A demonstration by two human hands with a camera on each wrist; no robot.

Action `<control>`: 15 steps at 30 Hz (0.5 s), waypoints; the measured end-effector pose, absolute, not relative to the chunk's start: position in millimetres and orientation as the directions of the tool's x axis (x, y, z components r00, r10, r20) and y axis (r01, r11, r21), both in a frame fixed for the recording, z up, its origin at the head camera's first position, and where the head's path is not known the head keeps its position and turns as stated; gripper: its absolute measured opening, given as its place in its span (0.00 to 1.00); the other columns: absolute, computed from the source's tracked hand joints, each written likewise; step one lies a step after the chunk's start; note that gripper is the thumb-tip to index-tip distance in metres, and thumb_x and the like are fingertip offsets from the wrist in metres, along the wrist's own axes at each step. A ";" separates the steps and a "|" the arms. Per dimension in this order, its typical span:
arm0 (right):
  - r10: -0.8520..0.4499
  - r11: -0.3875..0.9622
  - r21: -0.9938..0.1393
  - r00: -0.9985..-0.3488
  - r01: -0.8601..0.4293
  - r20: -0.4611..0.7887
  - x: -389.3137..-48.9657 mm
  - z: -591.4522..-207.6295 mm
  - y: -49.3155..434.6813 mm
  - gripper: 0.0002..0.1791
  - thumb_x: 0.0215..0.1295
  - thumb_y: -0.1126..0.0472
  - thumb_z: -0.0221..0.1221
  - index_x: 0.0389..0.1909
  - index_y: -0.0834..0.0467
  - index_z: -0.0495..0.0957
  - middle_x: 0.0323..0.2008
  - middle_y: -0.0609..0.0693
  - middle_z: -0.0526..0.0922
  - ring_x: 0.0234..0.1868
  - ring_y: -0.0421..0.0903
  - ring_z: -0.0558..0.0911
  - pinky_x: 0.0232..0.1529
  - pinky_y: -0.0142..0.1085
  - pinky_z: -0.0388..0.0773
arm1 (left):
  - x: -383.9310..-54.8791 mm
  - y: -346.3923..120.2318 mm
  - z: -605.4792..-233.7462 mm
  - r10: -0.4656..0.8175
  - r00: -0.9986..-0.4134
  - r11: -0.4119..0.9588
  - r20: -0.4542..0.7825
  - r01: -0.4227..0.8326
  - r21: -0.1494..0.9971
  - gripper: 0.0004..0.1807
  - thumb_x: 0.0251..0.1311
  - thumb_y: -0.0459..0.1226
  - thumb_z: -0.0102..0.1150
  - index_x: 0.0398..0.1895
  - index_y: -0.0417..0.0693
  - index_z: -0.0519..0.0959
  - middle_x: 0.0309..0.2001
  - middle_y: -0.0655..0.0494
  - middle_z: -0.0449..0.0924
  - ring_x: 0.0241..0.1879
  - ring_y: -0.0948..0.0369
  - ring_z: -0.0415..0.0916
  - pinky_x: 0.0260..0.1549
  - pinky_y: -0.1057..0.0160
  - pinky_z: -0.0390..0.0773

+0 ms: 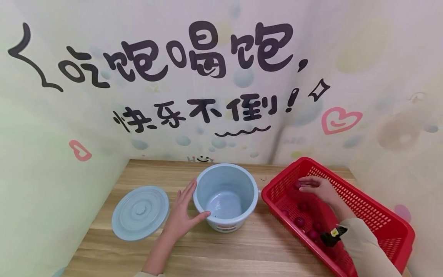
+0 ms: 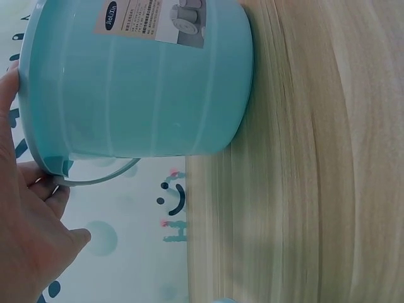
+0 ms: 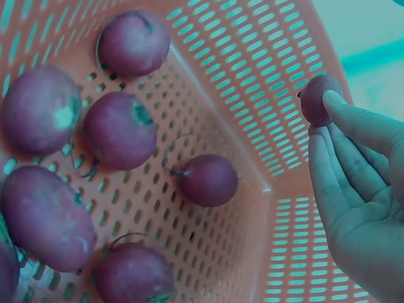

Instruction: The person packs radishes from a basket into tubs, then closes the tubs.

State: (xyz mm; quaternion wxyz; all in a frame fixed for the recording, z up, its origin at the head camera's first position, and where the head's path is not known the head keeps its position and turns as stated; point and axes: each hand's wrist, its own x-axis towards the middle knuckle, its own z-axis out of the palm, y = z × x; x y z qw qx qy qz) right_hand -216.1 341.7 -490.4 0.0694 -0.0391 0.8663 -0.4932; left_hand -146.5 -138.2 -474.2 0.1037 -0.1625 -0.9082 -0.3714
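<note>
My right hand pinches a small red radish between thumb and fingertips, above the basket floor near its far-left corner. Several more radishes, some with thin root tails, lie below in the red perforated basket. With thumb at the front and fingers at the left, my left hand grips the rim of a light-blue bucket. In the left wrist view, some fingers curl beside the bucket's thin handle. The bucket stands upright, and no radish shows inside it.
A round blue lid lies on the wooden table, left of the bucket. Behind the table rises a wall with printed black lettering. The basket stands close to the bucket's right side, its sloping walls around my right hand.
</note>
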 end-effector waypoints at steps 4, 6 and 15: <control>-0.163 0.490 -0.872 -0.985 -0.027 -0.060 -214.3 -484.9 339.3 0.24 0.67 0.60 0.63 0.60 0.70 0.75 0.54 0.70 0.82 0.43 0.24 0.82 0.49 0.33 0.86 | -146.5 -138.5 -474.2 0.214 -0.926 0.673 0.310 0.370 0.640 0.55 0.49 0.52 0.72 0.78 0.45 0.56 0.79 0.51 0.53 0.77 0.46 0.54 0.76 0.36 0.49; -0.176 0.473 -0.880 -0.983 -0.043 -0.047 -213.1 -483.0 337.6 0.24 0.67 0.61 0.63 0.59 0.71 0.75 0.53 0.71 0.82 0.42 0.25 0.83 0.47 0.30 0.86 | -146.3 -138.9 -474.4 0.214 -0.925 0.672 0.313 0.372 0.641 0.55 0.50 0.53 0.71 0.78 0.45 0.56 0.79 0.51 0.53 0.77 0.46 0.54 0.76 0.36 0.49; -0.203 0.465 -0.882 -0.979 -0.082 -0.017 -209.8 -475.0 331.6 0.24 0.66 0.62 0.63 0.58 0.72 0.75 0.52 0.71 0.82 0.43 0.25 0.83 0.45 0.24 0.83 | -145.1 -138.8 -475.1 0.213 -0.920 0.662 0.328 0.383 0.645 0.55 0.49 0.53 0.72 0.77 0.44 0.56 0.79 0.51 0.54 0.77 0.46 0.54 0.76 0.36 0.49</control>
